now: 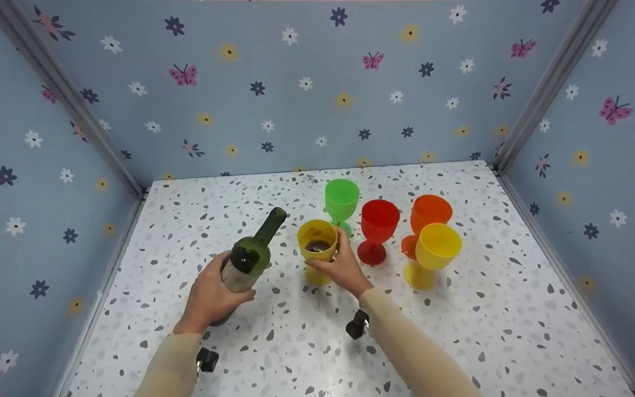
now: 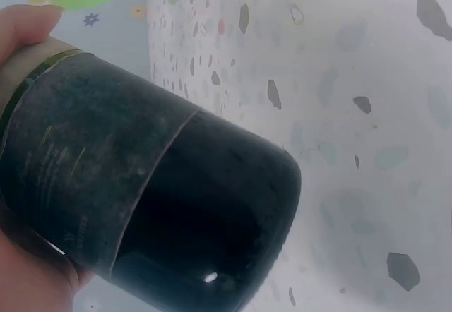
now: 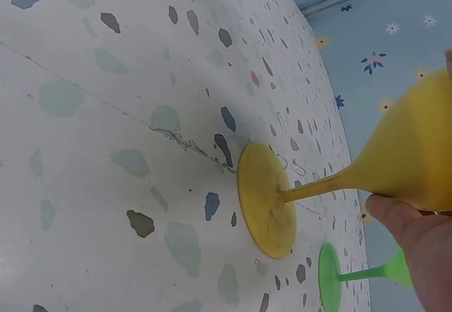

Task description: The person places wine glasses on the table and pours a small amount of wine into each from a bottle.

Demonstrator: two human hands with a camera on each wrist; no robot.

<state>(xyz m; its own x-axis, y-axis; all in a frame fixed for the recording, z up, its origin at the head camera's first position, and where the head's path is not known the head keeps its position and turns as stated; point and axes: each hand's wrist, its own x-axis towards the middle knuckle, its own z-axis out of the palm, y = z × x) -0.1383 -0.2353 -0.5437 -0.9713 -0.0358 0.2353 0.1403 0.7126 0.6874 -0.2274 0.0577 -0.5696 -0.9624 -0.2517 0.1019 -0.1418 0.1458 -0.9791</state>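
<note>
Bright, even light across tabletop, small white glint on dark bottle, left-wrist view running hazy, label lettering soft

bottle, centre-left: green | centre goblet: yellow | rightward: green goblet, red goblet, orange goblet, yellow goblet | tabletop, bottom: white, grey-flecked | walls, top and sides: blue, navy-white-yellow floral, pink-butterfly print

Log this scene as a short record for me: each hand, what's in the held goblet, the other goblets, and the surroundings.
Left hand: grips a green wine bottle around its labelled body
Right hand: holds a yellow goblet by its bowl
Contents: dark liquid
Other goblets: green goblet, red goblet, orange goblet, second yellow goblet
Tabletop: white, speckled
Walls: blue, with flowers and butterflies
</note>
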